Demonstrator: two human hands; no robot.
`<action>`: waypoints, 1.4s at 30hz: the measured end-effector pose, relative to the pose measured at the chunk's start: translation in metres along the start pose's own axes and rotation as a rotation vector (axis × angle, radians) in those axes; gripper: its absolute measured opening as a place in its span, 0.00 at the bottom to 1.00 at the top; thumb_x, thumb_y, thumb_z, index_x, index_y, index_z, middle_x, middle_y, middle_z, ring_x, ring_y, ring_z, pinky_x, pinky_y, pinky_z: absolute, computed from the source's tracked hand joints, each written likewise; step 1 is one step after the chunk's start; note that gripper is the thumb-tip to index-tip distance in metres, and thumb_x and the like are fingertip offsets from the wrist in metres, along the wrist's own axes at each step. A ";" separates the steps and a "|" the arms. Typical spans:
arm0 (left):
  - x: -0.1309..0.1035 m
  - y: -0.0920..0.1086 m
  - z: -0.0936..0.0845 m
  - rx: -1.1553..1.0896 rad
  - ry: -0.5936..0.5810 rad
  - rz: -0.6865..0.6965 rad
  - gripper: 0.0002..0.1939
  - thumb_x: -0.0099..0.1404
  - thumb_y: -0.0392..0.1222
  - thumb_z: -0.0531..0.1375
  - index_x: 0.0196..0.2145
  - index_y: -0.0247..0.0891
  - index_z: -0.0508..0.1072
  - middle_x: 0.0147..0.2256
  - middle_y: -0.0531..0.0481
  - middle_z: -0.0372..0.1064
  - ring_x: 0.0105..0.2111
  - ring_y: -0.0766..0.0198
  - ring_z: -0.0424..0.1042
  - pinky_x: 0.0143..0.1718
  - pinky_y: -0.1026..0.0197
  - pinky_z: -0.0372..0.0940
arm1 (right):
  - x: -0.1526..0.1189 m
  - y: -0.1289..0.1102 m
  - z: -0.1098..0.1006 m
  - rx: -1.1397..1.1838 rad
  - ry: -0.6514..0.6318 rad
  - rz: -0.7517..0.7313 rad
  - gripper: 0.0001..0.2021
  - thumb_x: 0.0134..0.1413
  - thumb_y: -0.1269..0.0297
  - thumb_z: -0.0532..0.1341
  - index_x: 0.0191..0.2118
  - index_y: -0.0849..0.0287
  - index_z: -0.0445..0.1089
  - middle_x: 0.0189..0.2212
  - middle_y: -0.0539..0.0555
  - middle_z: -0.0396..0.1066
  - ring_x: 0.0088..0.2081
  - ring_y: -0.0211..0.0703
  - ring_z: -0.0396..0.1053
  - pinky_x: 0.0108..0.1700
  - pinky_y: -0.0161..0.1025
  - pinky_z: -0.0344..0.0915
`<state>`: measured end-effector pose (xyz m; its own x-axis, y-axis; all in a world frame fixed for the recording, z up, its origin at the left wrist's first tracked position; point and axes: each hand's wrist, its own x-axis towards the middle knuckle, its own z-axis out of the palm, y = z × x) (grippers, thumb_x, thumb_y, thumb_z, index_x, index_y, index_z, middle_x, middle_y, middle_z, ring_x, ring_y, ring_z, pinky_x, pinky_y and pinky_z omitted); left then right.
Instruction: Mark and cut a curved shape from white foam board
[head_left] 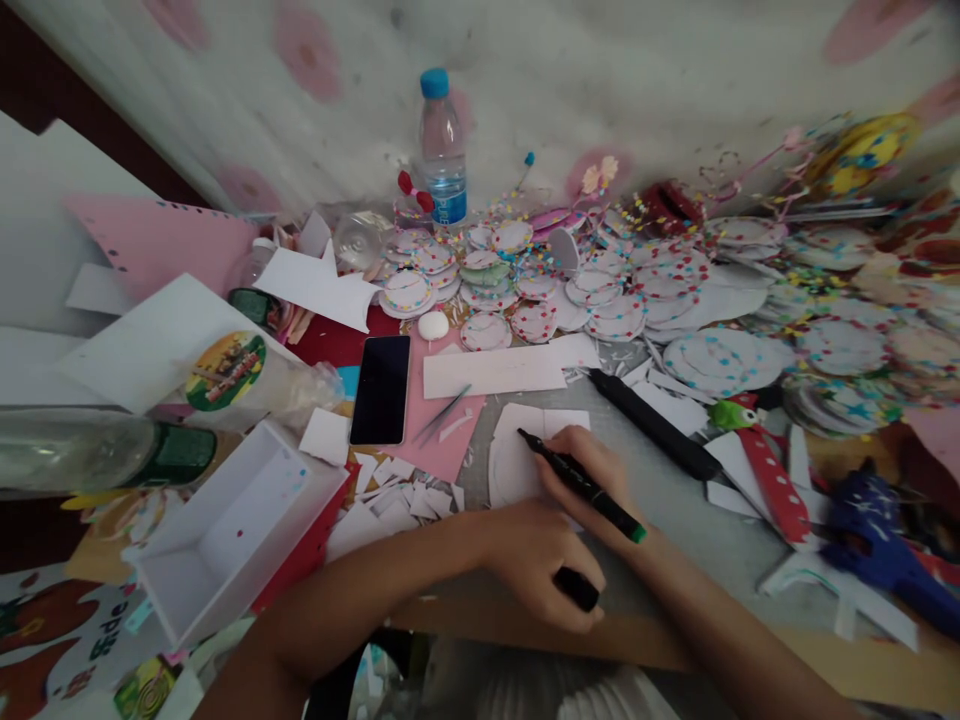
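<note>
A black marker pen with a green end cap [581, 486] lies slanted in the right hand [592, 480], its tip resting on a white cut-out card piece [517, 455] flat on the grey table [712, 540]; the right hand's fingers are curled closed around the barrel. The left hand [536, 565], just below and in front of the right one, is folded shut over a small black cap [577, 588], whose end pokes out beside the fingers. Beyond the right hand lies one long white paper strip [495, 372], and to its right one long black stick-like tool [652, 425]. Left of the card piece sits one pink paper sheet [442, 410] with one pair of metal tweezers [442, 413] on it, and beside that one black smartphone [381, 388], screen dark. Well to the left of the left hand stands one open white cardboard box [232, 530]. Far beyond both hands stands one clear plastic water bottle with a blue cap [442, 150], with many round dotted paper discs [585, 290] spread below it, too many to count. One blue glue gun [877, 545] lies far right.
</note>
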<state>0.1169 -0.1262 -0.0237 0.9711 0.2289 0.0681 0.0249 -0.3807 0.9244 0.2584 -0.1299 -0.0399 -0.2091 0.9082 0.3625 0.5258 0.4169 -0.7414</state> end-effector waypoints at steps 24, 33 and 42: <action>-0.001 0.002 -0.002 0.007 -0.035 -0.041 0.16 0.55 0.43 0.58 0.16 0.39 0.56 0.15 0.61 0.50 0.18 0.72 0.52 0.22 0.66 0.50 | -0.004 0.003 -0.005 -0.162 0.138 -0.058 0.10 0.53 0.75 0.58 0.29 0.53 0.56 0.23 0.48 0.57 0.26 0.40 0.58 0.27 0.37 0.55; 0.001 0.008 -0.009 -0.058 -0.066 -0.105 0.17 0.56 0.42 0.58 0.16 0.39 0.55 0.15 0.61 0.48 0.18 0.72 0.50 0.22 0.67 0.50 | -0.014 0.008 -0.009 -0.093 0.273 0.131 0.08 0.51 0.71 0.59 0.27 0.53 0.59 0.21 0.46 0.58 0.22 0.38 0.57 0.25 0.37 0.55; 0.003 0.004 -0.019 -0.697 0.227 -0.110 0.18 0.52 0.42 0.64 0.16 0.37 0.59 0.15 0.61 0.49 0.17 0.74 0.49 0.20 0.66 0.46 | -0.012 0.017 -0.026 0.228 0.327 0.363 0.04 0.57 0.64 0.56 0.31 0.54 0.60 0.20 0.45 0.58 0.22 0.38 0.58 0.24 0.36 0.57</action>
<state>0.1151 -0.1101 -0.0124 0.8968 0.4412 -0.0324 -0.1108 0.2949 0.9491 0.2917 -0.1341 -0.0421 0.2395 0.9522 0.1897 0.3163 0.1082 -0.9425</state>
